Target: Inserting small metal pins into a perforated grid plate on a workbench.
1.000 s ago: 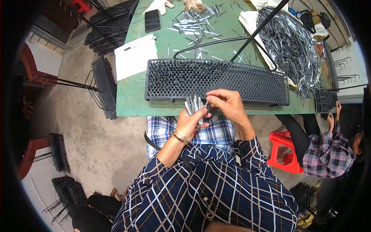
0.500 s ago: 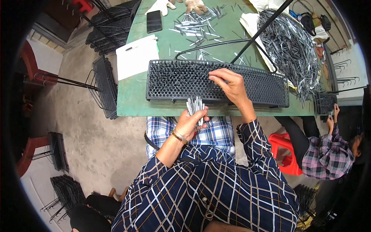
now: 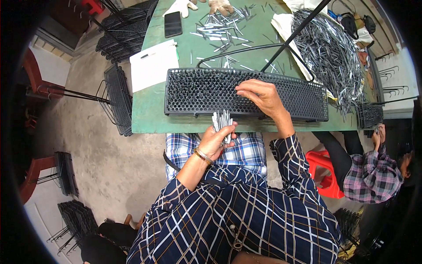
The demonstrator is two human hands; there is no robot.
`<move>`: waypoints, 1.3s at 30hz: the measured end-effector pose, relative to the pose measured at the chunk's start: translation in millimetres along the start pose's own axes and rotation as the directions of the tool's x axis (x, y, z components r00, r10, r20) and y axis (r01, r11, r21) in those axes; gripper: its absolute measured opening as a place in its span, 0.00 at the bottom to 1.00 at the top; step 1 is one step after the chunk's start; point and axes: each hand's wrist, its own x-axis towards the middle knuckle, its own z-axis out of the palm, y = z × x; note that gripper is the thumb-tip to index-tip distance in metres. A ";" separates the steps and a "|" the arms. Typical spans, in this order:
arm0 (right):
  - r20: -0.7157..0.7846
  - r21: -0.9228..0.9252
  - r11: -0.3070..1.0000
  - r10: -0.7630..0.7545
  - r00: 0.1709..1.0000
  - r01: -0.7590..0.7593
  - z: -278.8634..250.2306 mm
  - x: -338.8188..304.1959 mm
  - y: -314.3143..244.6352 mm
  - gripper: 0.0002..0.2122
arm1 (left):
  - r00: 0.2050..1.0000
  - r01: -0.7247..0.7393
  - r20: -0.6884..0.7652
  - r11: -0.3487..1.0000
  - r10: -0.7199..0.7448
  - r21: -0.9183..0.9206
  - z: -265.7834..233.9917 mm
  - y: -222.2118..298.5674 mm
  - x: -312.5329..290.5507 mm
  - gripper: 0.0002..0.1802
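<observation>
A bundle of thin silvery metal pieces (image 3: pixel 223 122) stands upright in my left hand (image 3: pixel 215 140), whose fingers are wrapped round it just below the table's front edge. Across the front of the table lies a long black rack (image 3: pixel 294 99) full of small round holes. Many holes in its left half have dark tips standing in them. Over the rack's middle is my right hand (image 3: pixel 263 97), thumb and fingers pinched together close to the holes. Whatever the pinch holds, if anything, is too small to make out.
Loose metal pieces (image 3: pixel 220 31) lie scattered on the green table (image 3: pixel 147 114), and a large heap (image 3: pixel 327 57) fills a white sack at right. A phone (image 3: pixel 173 24), paper (image 3: pixel 153 65) and gloves (image 3: pixel 181 8) lie farther back. Another person (image 3: pixel 373 176) works at right near a red stool (image 3: pixel 324 171).
My view has shifted very slightly. Both hands keep nearly the same places, the right one still pinched over the rack's middle.
</observation>
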 end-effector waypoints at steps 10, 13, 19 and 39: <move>0.060 0.005 1.000 -0.013 0.998 0.013 -1.7 0.7 4.5 0.06 | 1.000 0.027 -0.013 0.999 -0.026 0.040 3.2 1.9 -1.6 0.11; 0.066 0.021 0.999 0.032 0.997 -0.034 -0.6 -2.0 3.4 0.06 | 1.000 0.027 -0.015 0.999 -0.027 0.036 2.5 1.7 -2.0 0.11; 0.012 -0.020 0.998 0.053 0.999 -0.052 11.4 -8.1 5.8 0.07 | 1.000 0.026 0.004 0.999 -0.026 0.046 4.4 1.0 -0.4 0.11; -0.203 -0.281 0.960 -0.042 0.978 -0.017 27.9 -20.8 -3.2 0.09 | 0.999 -0.026 0.022 0.999 0.025 0.039 0.4 0.7 -3.3 0.12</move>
